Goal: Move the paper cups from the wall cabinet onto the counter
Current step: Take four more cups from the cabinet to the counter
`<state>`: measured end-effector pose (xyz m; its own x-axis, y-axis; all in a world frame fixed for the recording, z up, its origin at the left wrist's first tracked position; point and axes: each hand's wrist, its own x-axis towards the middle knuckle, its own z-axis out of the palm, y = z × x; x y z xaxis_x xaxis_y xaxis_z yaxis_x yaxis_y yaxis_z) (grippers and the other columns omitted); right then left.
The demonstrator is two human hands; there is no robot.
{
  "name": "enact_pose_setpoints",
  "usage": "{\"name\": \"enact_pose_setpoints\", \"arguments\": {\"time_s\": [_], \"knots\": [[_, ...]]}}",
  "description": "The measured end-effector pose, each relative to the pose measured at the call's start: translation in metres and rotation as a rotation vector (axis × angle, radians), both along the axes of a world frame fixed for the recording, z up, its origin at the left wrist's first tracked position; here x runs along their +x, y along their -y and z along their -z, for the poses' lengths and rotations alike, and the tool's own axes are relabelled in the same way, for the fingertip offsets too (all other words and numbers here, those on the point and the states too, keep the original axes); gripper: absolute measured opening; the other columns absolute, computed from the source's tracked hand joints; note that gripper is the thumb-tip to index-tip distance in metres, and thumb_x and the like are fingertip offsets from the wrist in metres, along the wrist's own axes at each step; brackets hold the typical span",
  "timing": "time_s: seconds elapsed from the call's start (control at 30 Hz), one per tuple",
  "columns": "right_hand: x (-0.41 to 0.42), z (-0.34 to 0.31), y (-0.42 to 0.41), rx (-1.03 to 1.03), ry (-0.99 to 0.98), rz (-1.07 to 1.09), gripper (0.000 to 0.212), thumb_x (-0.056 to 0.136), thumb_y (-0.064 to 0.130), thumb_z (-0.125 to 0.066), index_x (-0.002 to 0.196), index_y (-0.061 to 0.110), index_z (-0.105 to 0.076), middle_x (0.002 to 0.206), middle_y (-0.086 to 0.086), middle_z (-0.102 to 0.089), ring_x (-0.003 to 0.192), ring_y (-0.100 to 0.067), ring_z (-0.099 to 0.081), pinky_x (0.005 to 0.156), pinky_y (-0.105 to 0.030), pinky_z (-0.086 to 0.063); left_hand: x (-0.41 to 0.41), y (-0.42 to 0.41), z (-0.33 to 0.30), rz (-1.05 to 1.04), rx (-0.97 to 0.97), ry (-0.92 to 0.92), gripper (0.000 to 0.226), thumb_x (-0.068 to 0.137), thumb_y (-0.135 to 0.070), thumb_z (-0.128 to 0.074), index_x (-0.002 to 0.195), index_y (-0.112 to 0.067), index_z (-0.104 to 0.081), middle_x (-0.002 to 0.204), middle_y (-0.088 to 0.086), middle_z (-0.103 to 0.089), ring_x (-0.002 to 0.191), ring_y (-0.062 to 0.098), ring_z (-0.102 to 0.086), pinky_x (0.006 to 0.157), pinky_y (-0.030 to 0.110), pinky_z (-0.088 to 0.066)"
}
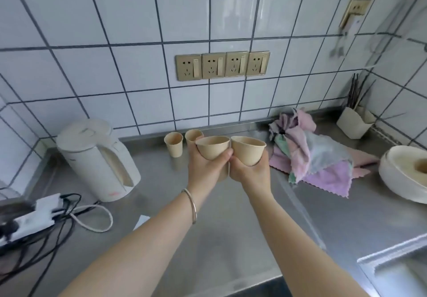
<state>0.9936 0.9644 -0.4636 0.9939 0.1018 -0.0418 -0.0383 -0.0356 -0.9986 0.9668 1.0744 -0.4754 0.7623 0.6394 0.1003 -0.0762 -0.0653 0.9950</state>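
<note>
Two more cups coming down to the worktop.
My left hand and right hand each wrap a tan paper cup above the steel worktop; I should set them upright beside the two standing cups.

Wall tiles: white, with a dark grid of grout lines. 4 sockets at 12 o'clock: gold-brown plates with paler switches. Counter: plain grey steel. 4 paper cups: uniform pale tan, unprinted; 2 standing at centre, 1 in the left hand, 1 in the right hand. Kettle at 9 o'clock: off-white. Cloths at 3 o'clock: pastel pink, lilac, mint green and grey. Bracelet: silver. Cables at 8 o'clock: black and white.
</note>
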Motion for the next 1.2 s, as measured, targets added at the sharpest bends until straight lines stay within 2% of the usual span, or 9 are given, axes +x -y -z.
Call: {"name": "enact_pose_setpoints", "arguments": {"time_s": [0.1, 0.2, 0.33, 0.43, 0.57, 0.63, 0.77, 0.87, 1.2], "knots": [[0.029, 0.01, -0.012, -0.023, -0.029, 0.001, 0.06, 0.058, 0.036, -0.076, 0.111, 0.025, -0.049, 0.1, 0.005, -0.065, 0.081, -0.005, -0.061, 0.056, -0.012, -0.043, 0.03, -0.016, 0.01, 0.049, 0.005, -0.052, 0.053, 0.06, -0.042, -0.081, 0.101, -0.014, -0.061, 0.099, 0.006, -0.071, 0.095, 0.021, -0.068, 0.087, 0.045, -0.055], [0.057, 0.021, -0.02, -0.058, -0.067, -0.02, 0.053, 0.069, 0.026, -0.079, 0.109, 0.027, -0.045, 0.094, 0.012, -0.06, 0.08, 0.001, -0.058, 0.051, -0.009, -0.043, 0.052, -0.022, 0.016, 0.085, -0.032, -0.063, 0.03, 0.065, -0.029, -0.078, 0.091, -0.016, -0.067, 0.091, 0.001, -0.073, 0.087, 0.012, -0.069, 0.076, 0.027, -0.055], [0.095, 0.037, -0.025, -0.108, -0.097, -0.059, 0.052, 0.07, 0.026, -0.079, 0.112, 0.022, -0.049, 0.097, 0.009, -0.062, 0.081, 0.003, -0.058, 0.048, -0.003, -0.043, 0.083, -0.032, 0.03, 0.105, -0.067, -0.105, 0.044, 0.068, -0.019, -0.081, 0.105, -0.004, -0.062, 0.094, -0.001, -0.071, 0.08, -0.002, -0.066, 0.068, 0.01, -0.049], [0.125, 0.053, -0.029, -0.158, -0.087, -0.099, 0.037, 0.064, 0.027, -0.079, 0.093, 0.03, -0.056, 0.088, 0.013, -0.065, 0.07, 0.011, -0.061, 0.051, -0.004, -0.044, 0.11, -0.038, 0.046, 0.08, -0.09, -0.164, 0.057, 0.063, -0.025, -0.081, 0.11, -0.002, -0.059, 0.1, 0.004, -0.072, 0.083, 0.001, -0.067, 0.066, 0.009, -0.049], [0.171, 0.078, -0.032, -0.242, -0.112, -0.12, 0.062, 0.046, 0.049, -0.078, 0.1, 0.027, -0.056, 0.105, -0.005, -0.064, 0.097, -0.018, -0.064, 0.071, -0.033, -0.056, 0.144, -0.038, 0.069, 0.018, -0.129, -0.213, 0.051, 0.067, -0.011, -0.082, 0.107, -0.006, -0.052, 0.092, -0.003, -0.067, 0.07, -0.01, -0.063, 0.061, 0.006, -0.047], [0.193, 0.091, -0.031, -0.282, -0.115, -0.138, 0.065, 0.047, 0.048, -0.078, 0.102, 0.022, -0.054, 0.11, -0.009, -0.059, 0.1, -0.024, -0.061, 0.071, -0.035, -0.055, 0.16, -0.038, 0.081, -0.022, -0.116, -0.238, 0.042, 0.069, -0.009, -0.08, 0.097, -0.018, -0.05, 0.088, -0.009, -0.062, 0.066, -0.014, -0.06, 0.058, 0.003, -0.045], [0.231, 0.117, -0.025, -0.366, -0.13, -0.164, 0.056, 0.063, 0.027, -0.082, 0.104, 0.021, -0.045, 0.104, 0.001, -0.046, 0.097, -0.018, -0.054, 0.079, -0.032, -0.051, 0.189, -0.038, 0.105, -0.122, -0.11, -0.299, 0.051, 0.059, -0.02, -0.086, 0.091, -0.031, -0.049, 0.095, -0.005, -0.064, 0.085, 0.008, -0.063, 0.077, 0.021, -0.05], [0.252, 0.131, -0.026, -0.344, -0.141, -0.194, 0.058, 0.067, 0.018, -0.082, 0.107, 0.023, -0.041, 0.093, 0.012, -0.053, 0.082, -0.006, -0.056, 0.064, -0.013, -0.045, 0.207, -0.041, 0.127, -0.17, -0.095, -0.337, 0.059, 0.058, -0.022, -0.087, 0.104, -0.025, -0.049, 0.103, -0.004, -0.064, 0.094, 0.016, -0.062, 0.084, 0.029, -0.049], [0.289, 0.169, -0.061, -0.37, -0.153, -0.278, 0.069, 0.069, 0.019, -0.079, 0.124, 0.023, -0.039, 0.097, 0.014, -0.056, 0.095, -0.015, -0.057, 0.08, -0.029, -0.044, 0.24, -0.064, 0.172, -0.319, 0.037, -0.262, 0.072, 0.058, -0.008, -0.086, 0.119, -0.016, -0.048, 0.107, -0.007, -0.058, 0.099, 0.01, -0.056, 0.079, 0.0, -0.04]]}}
